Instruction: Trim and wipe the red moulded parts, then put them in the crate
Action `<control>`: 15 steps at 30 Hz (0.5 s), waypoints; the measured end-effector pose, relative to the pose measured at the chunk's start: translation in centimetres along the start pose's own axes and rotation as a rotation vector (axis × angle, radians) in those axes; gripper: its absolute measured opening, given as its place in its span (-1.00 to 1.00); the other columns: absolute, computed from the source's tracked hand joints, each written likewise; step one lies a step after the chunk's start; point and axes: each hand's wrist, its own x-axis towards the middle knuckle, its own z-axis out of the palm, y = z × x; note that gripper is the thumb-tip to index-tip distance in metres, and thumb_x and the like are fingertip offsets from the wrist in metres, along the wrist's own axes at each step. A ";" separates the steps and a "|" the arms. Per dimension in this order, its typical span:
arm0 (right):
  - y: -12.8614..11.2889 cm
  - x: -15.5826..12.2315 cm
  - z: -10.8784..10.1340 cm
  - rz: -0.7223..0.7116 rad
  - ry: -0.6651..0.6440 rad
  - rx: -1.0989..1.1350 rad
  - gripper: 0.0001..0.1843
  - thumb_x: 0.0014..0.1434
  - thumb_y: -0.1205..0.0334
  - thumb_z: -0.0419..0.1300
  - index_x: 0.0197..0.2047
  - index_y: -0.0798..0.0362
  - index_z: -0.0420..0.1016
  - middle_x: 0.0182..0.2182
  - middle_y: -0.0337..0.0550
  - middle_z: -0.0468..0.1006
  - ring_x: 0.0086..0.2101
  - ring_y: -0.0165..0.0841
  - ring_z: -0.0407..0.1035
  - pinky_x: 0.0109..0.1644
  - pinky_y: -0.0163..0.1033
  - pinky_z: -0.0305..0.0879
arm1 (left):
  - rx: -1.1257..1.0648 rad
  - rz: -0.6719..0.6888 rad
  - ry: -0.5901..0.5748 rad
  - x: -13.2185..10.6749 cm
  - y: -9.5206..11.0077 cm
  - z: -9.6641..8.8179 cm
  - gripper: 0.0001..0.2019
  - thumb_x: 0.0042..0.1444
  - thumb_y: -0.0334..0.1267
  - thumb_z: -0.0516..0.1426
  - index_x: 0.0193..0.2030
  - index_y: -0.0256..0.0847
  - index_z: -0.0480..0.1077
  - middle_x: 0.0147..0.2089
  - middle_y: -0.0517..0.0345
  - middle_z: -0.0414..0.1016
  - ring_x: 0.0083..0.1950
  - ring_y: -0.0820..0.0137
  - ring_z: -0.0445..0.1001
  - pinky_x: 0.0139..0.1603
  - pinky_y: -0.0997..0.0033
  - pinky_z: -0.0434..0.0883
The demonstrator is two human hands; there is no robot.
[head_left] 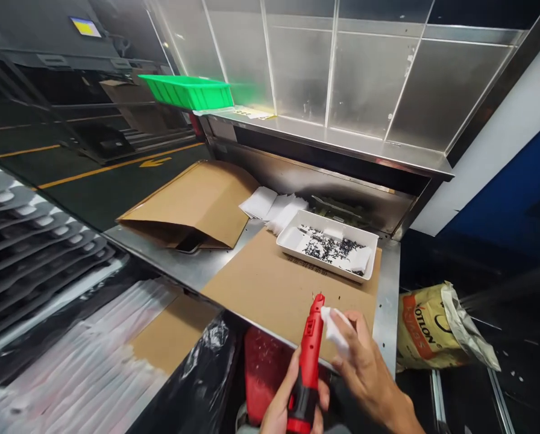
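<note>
My left hand [281, 395] is wrapped round the lower, black-banded part of a red and black handheld tool [312, 349]. The tool points up and away from me, with thin metal prongs at its tip. Between the bent fingers of my right hand [372, 367] is a folded white wipe [337, 328], close to the tool's upper right side; whether it touches the tool I cannot tell. Beyond both hands, a white tray [364, 278] holds many small black bits and some white pieces. Beneath the tray lies a flat cardboard sheet [256, 286].
Stacked white wipes [274, 208] lie behind the tray, beside an open cardboard box [188, 199]. A green bin [186, 93] sits on the metal shelf [355, 135]. At right stands a printed sack [428, 328]. White-wrapped items [80, 361] lie lower left; a red seat-like surface [265, 367] is below the bench edge.
</note>
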 end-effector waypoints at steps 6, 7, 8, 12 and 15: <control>-0.9 -1.0 -0.2 -0.146 0.075 -0.276 -0.51 0.38 0.09 -0.13 0.34 -0.37 0.11 0.26 -0.02 0.11 0.08 -0.11 0.36 -0.01 0.01 0.50 | 0.158 -0.001 -0.056 -0.8 -1.1 0.2 -0.23 0.11 0.24 0.11 0.37 -0.03 0.04 -0.63 0.34 0.34 -0.81 0.54 0.18 -0.77 0.62 0.20; -0.8 -1.0 -0.2 -0.162 0.104 -0.263 -0.50 0.38 0.16 -0.10 0.34 -0.38 0.10 0.28 -0.03 0.11 0.09 -0.11 0.35 0.01 0.02 0.48 | 0.194 0.001 -0.067 -1.0 -1.1 0.2 -0.23 0.11 0.26 0.08 0.37 -0.02 0.04 -0.64 0.34 0.34 -0.82 0.55 0.16 -0.78 0.62 0.19; -0.7 -1.0 -0.2 -0.199 0.118 -0.233 -0.48 0.37 0.20 -0.08 0.35 -0.37 0.09 0.28 -0.03 0.14 0.09 -0.12 0.36 0.01 0.01 0.49 | 0.217 -0.004 -0.061 -1.3 -1.0 0.2 -0.23 0.11 0.28 0.07 0.37 -0.01 0.04 -0.65 0.33 0.34 -0.81 0.54 0.17 -0.78 0.62 0.19; -0.8 -1.8 0.2 -0.407 0.072 -0.115 -0.46 0.34 0.24 -0.04 0.35 -0.26 0.14 0.24 0.03 0.27 -0.01 -0.18 0.43 -0.14 -0.11 0.54 | 0.237 0.009 0.014 -2.2 -1.0 0.0 -0.18 0.09 0.33 0.02 0.39 -0.04 0.02 -0.67 0.29 0.35 -0.77 0.51 0.26 -0.77 0.66 0.19; -0.9 -2.1 0.3 -0.370 0.136 -0.130 -0.46 0.30 0.34 0.02 0.30 -0.25 0.24 0.20 0.05 0.34 0.02 -0.16 0.44 -0.09 -0.09 0.53 | 0.294 0.051 -0.038 -2.7 -1.2 -0.2 -0.17 0.10 0.35 -0.03 0.41 -0.04 -0.01 -0.66 0.27 0.36 -0.81 0.52 0.21 -0.79 0.63 0.20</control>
